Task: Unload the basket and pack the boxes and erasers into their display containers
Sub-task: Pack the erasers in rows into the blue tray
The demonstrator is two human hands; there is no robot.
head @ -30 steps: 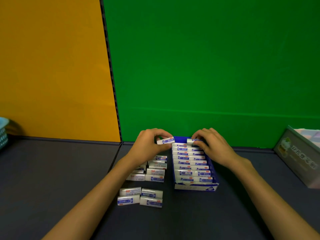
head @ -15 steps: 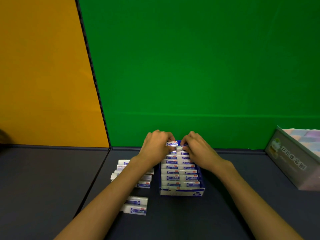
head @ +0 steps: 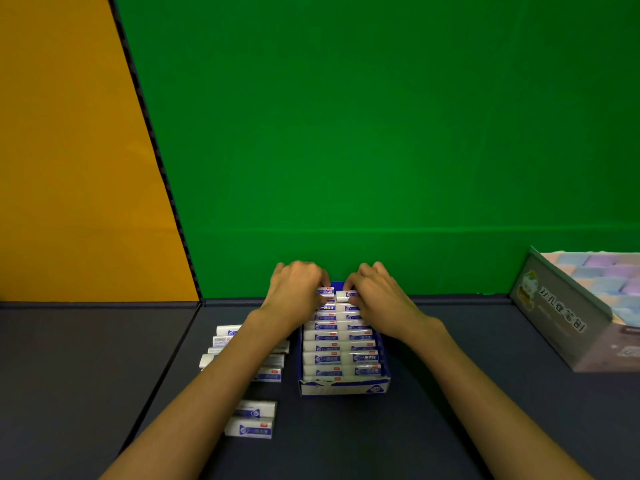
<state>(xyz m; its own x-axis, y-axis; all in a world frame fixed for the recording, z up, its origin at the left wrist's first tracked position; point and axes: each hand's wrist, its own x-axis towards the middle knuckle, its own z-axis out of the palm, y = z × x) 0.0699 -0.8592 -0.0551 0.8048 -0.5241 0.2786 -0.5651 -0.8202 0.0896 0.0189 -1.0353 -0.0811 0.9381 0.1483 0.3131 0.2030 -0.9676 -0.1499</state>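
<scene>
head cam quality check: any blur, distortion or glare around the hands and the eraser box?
Head view: wide-angle bend shows in the slanted wall seam; light is dim and even, no glare. The left hand and right hand are slightly soft at the far end of the blue display box; eraser labels are unreadable. The grey box at the right edge is softer still.

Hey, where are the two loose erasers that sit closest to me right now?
In the head view, the two loose erasers lie on the dark table, lower left of the blue display box, beside the left forearm.
</scene>
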